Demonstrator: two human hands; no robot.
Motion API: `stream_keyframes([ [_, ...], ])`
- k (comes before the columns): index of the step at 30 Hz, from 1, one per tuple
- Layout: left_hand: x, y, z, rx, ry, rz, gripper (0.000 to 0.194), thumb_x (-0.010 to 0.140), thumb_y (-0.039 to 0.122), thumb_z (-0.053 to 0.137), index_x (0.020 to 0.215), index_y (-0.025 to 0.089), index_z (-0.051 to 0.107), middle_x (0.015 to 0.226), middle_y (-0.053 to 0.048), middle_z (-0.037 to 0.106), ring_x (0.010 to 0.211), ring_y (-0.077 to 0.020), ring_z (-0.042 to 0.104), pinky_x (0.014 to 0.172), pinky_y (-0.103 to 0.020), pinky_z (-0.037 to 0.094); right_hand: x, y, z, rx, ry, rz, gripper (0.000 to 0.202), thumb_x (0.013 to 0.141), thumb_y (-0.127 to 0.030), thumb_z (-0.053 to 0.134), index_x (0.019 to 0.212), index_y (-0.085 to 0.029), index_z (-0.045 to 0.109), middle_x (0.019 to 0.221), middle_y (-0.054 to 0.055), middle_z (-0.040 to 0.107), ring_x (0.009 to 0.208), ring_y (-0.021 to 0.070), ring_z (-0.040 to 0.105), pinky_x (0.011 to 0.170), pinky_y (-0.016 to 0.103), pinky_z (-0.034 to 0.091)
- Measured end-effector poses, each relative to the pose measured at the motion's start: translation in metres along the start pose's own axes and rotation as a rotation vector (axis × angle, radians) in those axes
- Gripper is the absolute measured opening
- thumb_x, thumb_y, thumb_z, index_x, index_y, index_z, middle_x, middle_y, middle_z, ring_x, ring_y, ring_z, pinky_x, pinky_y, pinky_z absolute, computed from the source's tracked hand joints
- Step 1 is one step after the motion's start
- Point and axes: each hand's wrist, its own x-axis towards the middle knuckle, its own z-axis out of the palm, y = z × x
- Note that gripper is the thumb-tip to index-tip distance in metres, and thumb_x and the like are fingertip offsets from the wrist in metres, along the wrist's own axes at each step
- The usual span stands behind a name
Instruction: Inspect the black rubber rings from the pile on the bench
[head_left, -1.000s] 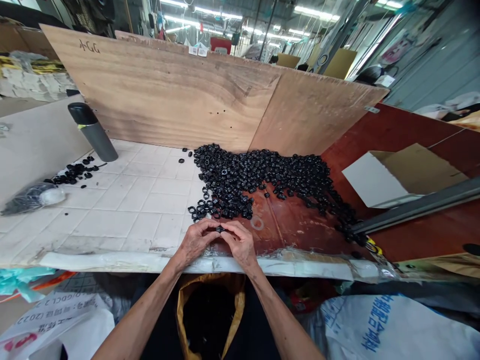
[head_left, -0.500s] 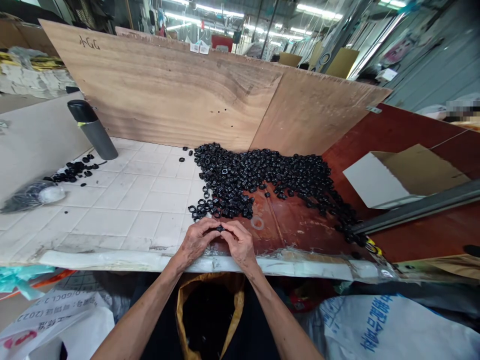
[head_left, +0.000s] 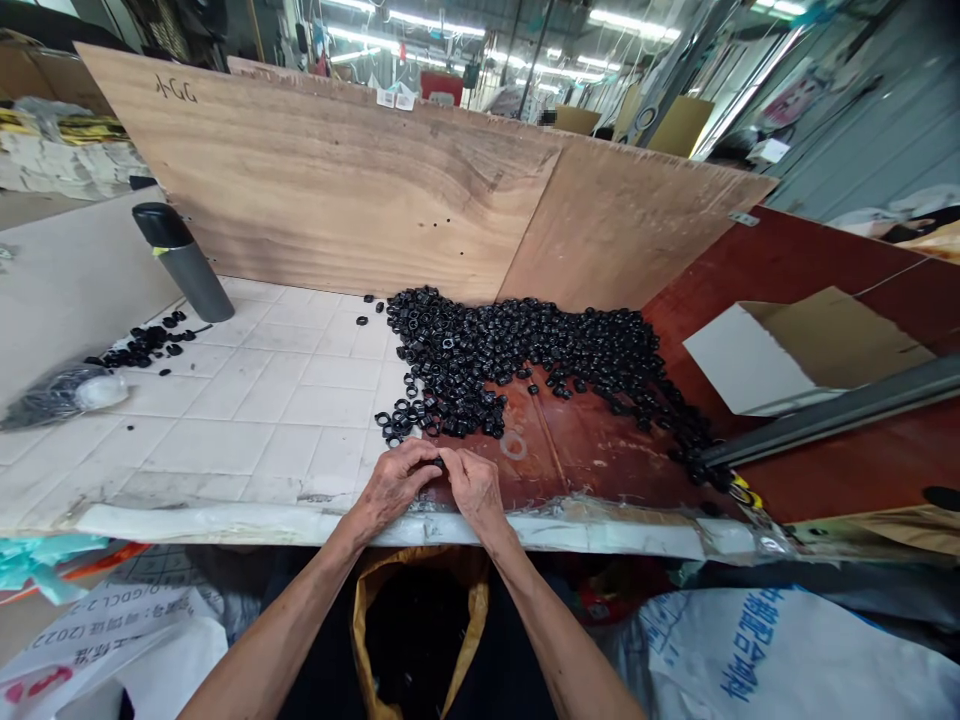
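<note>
Close to the table's front edge, my left hand (head_left: 399, 480) pinches a small black ring-like part (head_left: 439, 462) between thumb and fingers. My right hand (head_left: 472, 485) meets it from the other side, its fingers pressed together at the same part. The fingers cover most of the piece, so its exact shape is hidden. Just beyond my fingertips lies a large pile of small black rings (head_left: 517, 335), spread over white tiles and a reddish-brown board (head_left: 592, 450). A pale flat ring (head_left: 513, 445) lies on the board to the right of my hands.
A dark bottle (head_left: 191, 270) leans at the left, near a plastic bag of black parts (head_left: 60, 392) and several loose pieces. Wooden panels (head_left: 337, 180) wall the back. An open carton (head_left: 765, 365) and a metal bar (head_left: 840, 420) stand right. Below the edge hangs an open yellow-rimmed sack (head_left: 361, 640).
My right hand's fingers have curled in and shifted slightly over the black part, covering more of it. My left hand stays nearly in place.
</note>
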Motion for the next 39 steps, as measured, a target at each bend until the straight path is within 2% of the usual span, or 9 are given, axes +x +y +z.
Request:
stream_keyframes([
  [5, 0.002, 0.003, 0.001, -0.006, -0.038, -0.016, 0.015, 0.095, 0.021, 0.066, 0.107, 0.022, 0.075, 0.106, -0.007, 0.074, 0.101, -0.0193, 0.068, 0.094, -0.035, 0.054, 0.0, -0.006, -0.003, 0.23, 0.074, 0.188, 0.023, 0.096, -0.039, 0.06, 0.097, -0.019, 0.07, 0.068, 0.0, 0.066, 0.054, 0.0143, 0.062, 0.057, 0.024, 0.05],
  [9, 0.001, 0.003, 0.001, -0.026, 0.029, -0.062, 0.018, 0.094, 0.024, 0.068, 0.11, 0.023, 0.074, 0.107, -0.006, 0.074, 0.101, -0.0194, 0.069, 0.095, -0.035, 0.054, -0.002, -0.008, -0.008, 0.394, -0.019, 0.133, 0.021, 0.095, -0.037, 0.061, 0.099, -0.02, 0.071, 0.093, 0.006, 0.072, 0.068, 0.0165, 0.07, 0.061, 0.025, 0.056],
  [16, -0.001, 0.001, 0.0, 0.012, 0.036, -0.031, 0.018, 0.094, 0.022, 0.066, 0.111, 0.022, 0.072, 0.105, -0.006, 0.073, 0.101, -0.0197, 0.069, 0.093, -0.035, 0.055, -0.001, -0.004, -0.004, 0.09, -0.025, 0.092, 0.052, 0.104, -0.037, 0.042, 0.058, -0.02, 0.059, 0.058, 0.003, 0.064, 0.057, 0.0154, 0.062, 0.062, 0.026, 0.044],
  [20, 0.0, 0.0, 0.0, 0.024, 0.051, -0.043, 0.018, 0.095, 0.022, 0.064, 0.111, 0.022, 0.072, 0.108, -0.007, 0.072, 0.103, -0.0203, 0.069, 0.094, -0.037, 0.056, -0.003, -0.005, -0.008, 0.186, -0.013, 0.137, 0.047, 0.104, -0.041, 0.039, 0.073, -0.019, 0.066, 0.058, 0.0, 0.061, 0.054, 0.014, 0.057, 0.059, 0.025, 0.042],
  [24, 0.0, -0.001, -0.001, 0.037, 0.071, -0.078, 0.018, 0.094, 0.021, 0.064, 0.11, 0.021, 0.071, 0.107, -0.007, 0.072, 0.101, -0.02, 0.069, 0.093, -0.036, 0.056, -0.002, -0.009, -0.013, 0.23, -0.063, 0.162, 0.053, 0.103, -0.045, 0.044, 0.062, -0.019, 0.065, 0.051, -0.001, 0.055, 0.05, 0.0135, 0.053, 0.056, 0.025, 0.041],
  [28, -0.001, -0.001, -0.001, 0.029, 0.066, -0.096, 0.018, 0.093, 0.021, 0.064, 0.111, 0.021, 0.071, 0.108, -0.007, 0.072, 0.102, -0.0199, 0.069, 0.093, -0.036, 0.056, -0.003, -0.011, -0.015, 0.241, -0.033, 0.148, 0.034, 0.098, -0.041, 0.053, 0.08, -0.018, 0.071, 0.062, -0.001, 0.061, 0.056, 0.0135, 0.055, 0.057, 0.024, 0.042],
  [32, -0.001, 0.0, -0.001, 0.018, 0.069, -0.095, 0.019, 0.094, 0.022, 0.064, 0.111, 0.021, 0.071, 0.108, -0.007, 0.072, 0.102, -0.02, 0.069, 0.093, -0.036, 0.056, -0.003, -0.012, -0.016, 0.218, -0.027, 0.15, 0.035, 0.096, -0.04, 0.057, 0.069, -0.019, 0.066, 0.062, 0.0, 0.062, 0.057, 0.0139, 0.056, 0.06, 0.025, 0.045],
  [36, 0.001, 0.0, -0.001, -0.015, 0.041, -0.07, 0.017, 0.095, 0.024, 0.063, 0.109, 0.021, 0.072, 0.106, -0.007, 0.072, 0.101, -0.0201, 0.068, 0.093, -0.037, 0.055, -0.002, -0.011, -0.014, 0.331, -0.046, 0.148, 0.023, 0.092, -0.037, 0.06, 0.102, -0.02, 0.07, 0.087, 0.004, 0.072, 0.067, 0.0158, 0.066, 0.063, 0.025, 0.053],
  [39, 0.001, 0.002, -0.002, 0.003, 0.025, -0.061, 0.015, 0.095, 0.023, 0.063, 0.107, 0.021, 0.071, 0.104, -0.006, 0.072, 0.1, -0.0197, 0.068, 0.092, -0.035, 0.056, -0.002, -0.011, -0.011, 0.368, -0.094, 0.212, 0.022, 0.091, -0.039, 0.06, 0.096, -0.02, 0.068, 0.068, 0.0, 0.068, 0.055, 0.0152, 0.063, 0.056, 0.025, 0.051],
])
